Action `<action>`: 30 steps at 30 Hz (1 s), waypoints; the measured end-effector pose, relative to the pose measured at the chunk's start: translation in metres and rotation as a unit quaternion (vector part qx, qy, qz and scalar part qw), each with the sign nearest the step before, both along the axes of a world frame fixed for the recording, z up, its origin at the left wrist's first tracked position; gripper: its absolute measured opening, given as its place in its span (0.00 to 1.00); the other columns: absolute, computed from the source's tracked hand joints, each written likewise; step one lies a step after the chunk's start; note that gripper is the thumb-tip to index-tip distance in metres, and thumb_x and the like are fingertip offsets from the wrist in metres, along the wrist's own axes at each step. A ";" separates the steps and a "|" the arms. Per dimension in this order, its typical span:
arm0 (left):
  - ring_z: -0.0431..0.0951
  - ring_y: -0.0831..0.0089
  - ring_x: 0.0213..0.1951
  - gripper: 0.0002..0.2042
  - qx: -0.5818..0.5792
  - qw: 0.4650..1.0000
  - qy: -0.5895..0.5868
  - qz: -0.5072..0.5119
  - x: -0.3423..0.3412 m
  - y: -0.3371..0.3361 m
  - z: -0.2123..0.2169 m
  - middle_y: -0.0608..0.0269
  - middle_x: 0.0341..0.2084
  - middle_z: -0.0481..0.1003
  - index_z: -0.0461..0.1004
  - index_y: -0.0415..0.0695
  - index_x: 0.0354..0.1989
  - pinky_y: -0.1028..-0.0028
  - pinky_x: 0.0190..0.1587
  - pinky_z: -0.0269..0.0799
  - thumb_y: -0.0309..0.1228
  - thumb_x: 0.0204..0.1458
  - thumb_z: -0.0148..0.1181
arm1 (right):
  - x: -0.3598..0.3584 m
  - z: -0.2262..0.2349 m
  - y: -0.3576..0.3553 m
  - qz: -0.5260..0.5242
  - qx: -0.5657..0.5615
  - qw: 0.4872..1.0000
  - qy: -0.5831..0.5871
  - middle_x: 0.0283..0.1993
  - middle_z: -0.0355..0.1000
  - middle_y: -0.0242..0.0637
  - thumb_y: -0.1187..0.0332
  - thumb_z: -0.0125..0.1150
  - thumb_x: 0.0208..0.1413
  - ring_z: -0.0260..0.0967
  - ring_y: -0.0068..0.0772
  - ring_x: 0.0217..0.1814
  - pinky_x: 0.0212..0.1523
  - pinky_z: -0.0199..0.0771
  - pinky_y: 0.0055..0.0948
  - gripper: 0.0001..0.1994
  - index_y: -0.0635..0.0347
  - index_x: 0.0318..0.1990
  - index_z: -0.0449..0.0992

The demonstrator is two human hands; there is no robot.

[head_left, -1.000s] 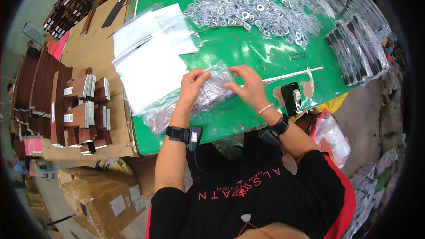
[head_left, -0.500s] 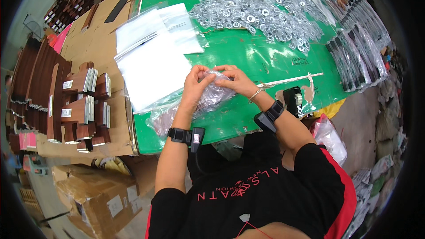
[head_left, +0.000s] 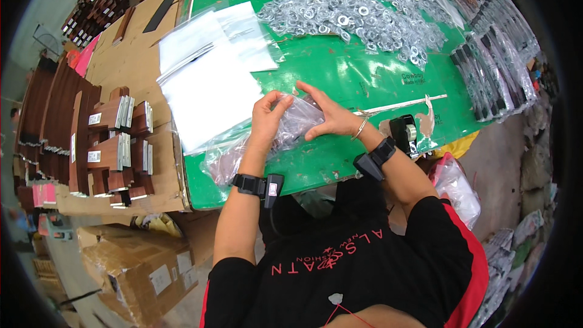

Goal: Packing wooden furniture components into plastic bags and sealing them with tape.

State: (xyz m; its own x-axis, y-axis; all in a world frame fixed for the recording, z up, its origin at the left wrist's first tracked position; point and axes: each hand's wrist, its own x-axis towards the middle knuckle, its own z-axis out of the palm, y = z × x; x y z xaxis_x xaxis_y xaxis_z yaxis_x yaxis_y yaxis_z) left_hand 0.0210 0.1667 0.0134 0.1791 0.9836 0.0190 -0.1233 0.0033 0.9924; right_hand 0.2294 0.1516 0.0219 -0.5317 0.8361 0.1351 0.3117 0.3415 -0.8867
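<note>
Hands at a green table (head_left: 340,79): my left hand (head_left: 267,115) pinches a clear plastic bag (head_left: 291,127), right hand (head_left: 331,115) open-fingered against it; metal rings (head_left: 358,15) heaped beyond.

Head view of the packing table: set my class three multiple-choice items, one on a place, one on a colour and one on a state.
1. Where does the pile of metal washers lie?
A. on the far part of the table
B. on the floor
C. in a cardboard box

2. What colour is the table top?
A. blue
B. green
C. white

3. How do the hands meet the clear plastic bag?
A. neither touches it
B. only the left hand touches it
C. both touch it, the right hand with open fingers

Answers: 1 A, the washers lie spread beyond the hands. 2 B, the bare surface is green. 3 C, the left hand pinches the bag's top and the right lies flat against it.
</note>
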 end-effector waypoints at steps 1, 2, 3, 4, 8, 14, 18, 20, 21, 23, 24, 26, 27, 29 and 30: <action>0.69 0.87 0.30 0.07 -0.001 1.000 0.002 -0.004 0.002 0.000 -0.002 0.74 0.26 0.74 0.77 0.40 0.31 0.83 0.33 0.64 0.31 0.57 0.62 | 0.004 -0.002 0.002 -0.004 -0.001 1.000 0.002 0.74 0.48 0.47 0.52 0.78 0.36 0.49 0.46 0.73 0.72 0.52 0.38 0.58 0.60 0.73 0.48; 0.68 0.87 0.29 0.07 0.010 0.999 0.043 0.015 0.003 0.001 -0.003 0.74 0.25 0.74 0.77 0.40 0.30 0.83 0.32 0.62 0.31 0.57 0.62 | 0.008 -0.004 0.007 0.021 0.066 0.996 -0.064 0.71 0.51 0.49 0.54 0.79 0.33 0.50 0.48 0.72 0.70 0.54 0.40 0.60 0.61 0.73 0.45; 0.67 0.87 0.28 0.08 0.022 0.996 0.084 0.034 0.005 0.003 -0.004 0.74 0.25 0.74 0.76 0.40 0.30 0.82 0.30 0.61 0.31 0.57 0.62 | 0.012 -0.006 0.010 0.045 0.132 0.982 -0.130 0.68 0.54 0.52 0.57 0.79 0.31 0.51 0.50 0.71 0.69 0.56 0.41 0.62 0.63 0.73 0.43; 0.67 0.87 0.28 0.08 0.021 0.995 0.086 0.036 0.005 0.004 -0.005 0.74 0.25 0.74 0.76 0.40 0.30 0.82 0.30 0.61 0.31 0.57 0.62 | 0.011 -0.006 0.009 0.047 0.132 0.982 -0.128 0.68 0.54 0.52 0.57 0.79 0.31 0.51 0.50 0.71 0.69 0.56 0.41 0.62 0.63 0.73 0.43; 0.66 0.85 0.26 0.09 0.061 0.973 0.205 0.088 0.011 0.008 -0.008 0.72 0.22 0.75 0.78 0.40 0.28 0.79 0.29 0.59 0.33 0.55 0.63 | 0.008 -0.003 0.003 0.048 0.163 0.975 -0.144 0.61 0.59 0.53 0.61 0.80 0.28 0.57 0.53 0.63 0.64 0.62 0.41 0.64 0.65 0.73 0.41; 0.73 0.67 0.23 0.16 0.035 0.932 0.359 0.043 0.017 0.023 0.007 0.63 0.18 0.75 0.80 0.44 0.27 0.65 0.29 0.65 0.46 0.51 0.63 | 0.010 -0.005 -0.005 0.008 0.197 0.969 -0.150 0.57 0.61 0.52 0.62 0.81 0.27 0.60 0.54 0.58 0.60 0.65 0.42 0.66 0.67 0.73 0.39; 0.65 0.85 0.22 0.11 -0.023 0.938 0.340 -0.070 0.006 0.047 -0.012 0.74 0.18 0.72 0.79 0.39 0.26 0.76 0.25 0.59 0.34 0.54 0.64 | 0.005 -0.006 -0.006 0.001 0.221 0.966 -0.133 0.56 0.62 0.51 0.62 0.81 0.27 0.61 0.53 0.57 0.58 0.66 0.42 0.66 0.66 0.73 0.39; 0.64 0.85 0.22 0.11 -0.060 0.948 0.296 -0.102 0.005 0.054 -0.019 0.75 0.18 0.71 0.79 0.39 0.26 0.77 0.24 0.59 0.33 0.55 0.64 | 0.005 -0.007 -0.009 -0.006 0.216 0.968 -0.125 0.55 0.62 0.50 0.62 0.81 0.27 0.61 0.53 0.56 0.58 0.67 0.42 0.66 0.65 0.73 0.39; 0.64 0.86 0.22 0.11 -0.095 0.955 0.249 -0.133 0.003 0.055 -0.022 0.76 0.18 0.70 0.78 0.39 0.26 0.77 0.24 0.58 0.33 0.55 0.64 | 0.003 -0.007 -0.011 -0.013 0.212 0.970 -0.120 0.55 0.62 0.50 0.63 0.81 0.28 0.61 0.53 0.56 0.57 0.68 0.42 0.65 0.64 0.74 0.40; 0.64 0.86 0.22 0.10 -0.078 0.954 0.254 -0.141 0.010 0.050 -0.015 0.76 0.19 0.70 0.78 0.39 0.26 0.78 0.24 0.58 0.33 0.56 0.63 | 0.006 -0.004 -0.016 -0.028 0.206 0.970 -0.124 0.56 0.62 0.49 0.64 0.81 0.27 0.61 0.53 0.57 0.58 0.67 0.42 0.64 0.63 0.73 0.41; 0.64 0.85 0.23 0.10 -0.061 0.953 0.259 -0.146 0.012 0.047 -0.011 0.77 0.20 0.70 0.77 0.39 0.27 0.78 0.25 0.58 0.33 0.56 0.62 | 0.006 -0.003 -0.020 -0.042 0.200 0.970 -0.130 0.57 0.62 0.49 0.65 0.81 0.27 0.60 0.53 0.59 0.59 0.67 0.42 0.64 0.62 0.73 0.42; 0.64 0.85 0.24 0.11 -0.012 0.956 0.251 -0.153 0.010 0.042 -0.008 0.77 0.21 0.70 0.76 0.39 0.27 0.78 0.26 0.59 0.33 0.57 0.61 | 0.004 -0.005 -0.028 -0.054 0.229 0.964 -0.122 0.58 0.61 0.48 0.66 0.81 0.26 0.60 0.54 0.61 0.60 0.66 0.43 0.64 0.61 0.73 0.43; 0.65 0.85 0.26 0.11 0.035 0.956 0.242 -0.160 0.009 0.040 -0.006 0.77 0.22 0.70 0.74 0.39 0.27 0.78 0.27 0.60 0.33 0.58 0.60 | 0.002 -0.005 -0.030 -0.066 0.256 0.957 -0.115 0.59 0.61 0.48 0.67 0.81 0.26 0.59 0.54 0.62 0.62 0.65 0.43 0.64 0.61 0.73 0.43; 0.68 0.77 0.25 0.11 0.052 0.949 0.270 -0.157 0.008 0.039 0.001 0.69 0.21 0.72 0.74 0.40 0.29 0.72 0.29 0.63 0.36 0.57 0.60 | 0.001 -0.008 -0.034 -0.074 0.285 0.949 -0.111 0.62 0.60 0.49 0.65 0.81 0.26 0.58 0.56 0.65 0.64 0.63 0.44 0.63 0.61 0.73 0.44; 0.72 0.68 0.24 0.12 0.069 0.940 0.297 -0.153 0.008 0.037 0.003 0.60 0.21 0.75 0.74 0.41 0.31 0.66 0.31 0.66 0.39 0.56 0.60 | 0.000 -0.008 -0.037 -0.082 0.313 0.940 -0.108 0.64 0.59 0.50 0.63 0.81 0.26 0.56 0.57 0.67 0.66 0.61 0.45 0.63 0.62 0.73 0.45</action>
